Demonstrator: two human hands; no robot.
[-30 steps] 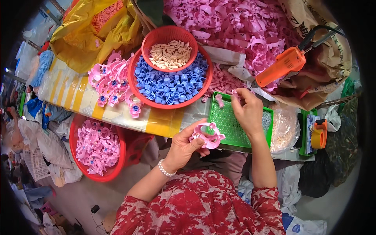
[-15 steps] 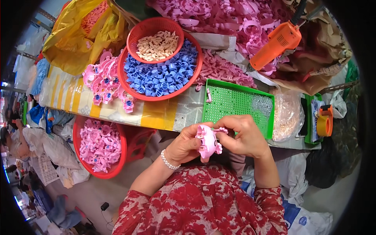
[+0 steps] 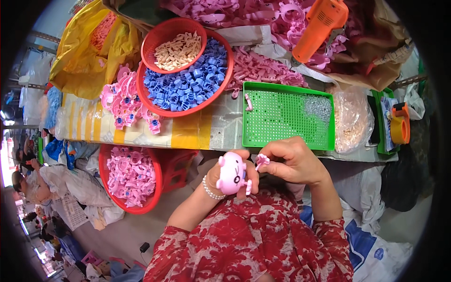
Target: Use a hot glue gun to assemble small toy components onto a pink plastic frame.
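My left hand, a beaded bracelet at its wrist, is closed around a pink animal-head toy shell. The shell's printed face is turned up, and a small pink arm sticks out at its lower right. Just to the right, my right hand pinches a small pink plastic piece between thumb and fingers. A narrow gap separates that piece from the shell. Both hands are in front of the table edge, below a green perforated tray holding tiny silvery metal parts.
A large red basket of blue parts carries a smaller red basket of cream pieces. Pink assemblies lie beside it. Another red basket of pink parts stands lower left. An orange power tool hangs above the tray's far right.
The toy shell has turned in my left hand, bringing its face into view. My right hand and its small piece have come slightly away from the shell. The whole view has shifted a little.
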